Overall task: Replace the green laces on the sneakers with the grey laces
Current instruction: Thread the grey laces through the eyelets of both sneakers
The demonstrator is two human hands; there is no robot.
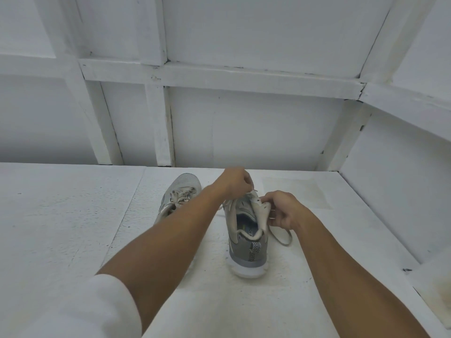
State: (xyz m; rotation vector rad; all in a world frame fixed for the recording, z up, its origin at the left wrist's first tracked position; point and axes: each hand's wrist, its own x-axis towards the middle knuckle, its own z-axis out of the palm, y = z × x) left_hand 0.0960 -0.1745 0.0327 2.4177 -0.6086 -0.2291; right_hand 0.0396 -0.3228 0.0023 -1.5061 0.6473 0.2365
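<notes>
Grey mesh sneaker [246,250] with a thick white sole, upright on the textured white tabletop [73,215], low and just right of frame centre, heel toward 6 o'clock and toe toward 12. On the heel, a black-and-white zigzag pull tab. On the blue-grey insole, printed lettering too blurred to read.

Flat grey lace [275,236] trailing out at 3 o'clock of this sneaker, looped on the tabletop. Left hand [235,182] at 12 o'clock of the sneaker, fingers curled, fingertips pressed together and pinching 1 tip of the lace above the upper eyelets. Right hand [280,211] at 2 o'clock, thumb and curled fingers gripping the sneaker's pale right eyelet flap.

At 10 o'clock, nearby, a 2nd grey sneaker [179,196], toe toward 12, pale laces criss-crossed through its eyelets, heel hidden behind the left forearm. White sleeve [73,308] at 7 o'clock of the frame. White painted wall with wooden battens [244,76] from 9 through 12 to 3 o'clock.
</notes>
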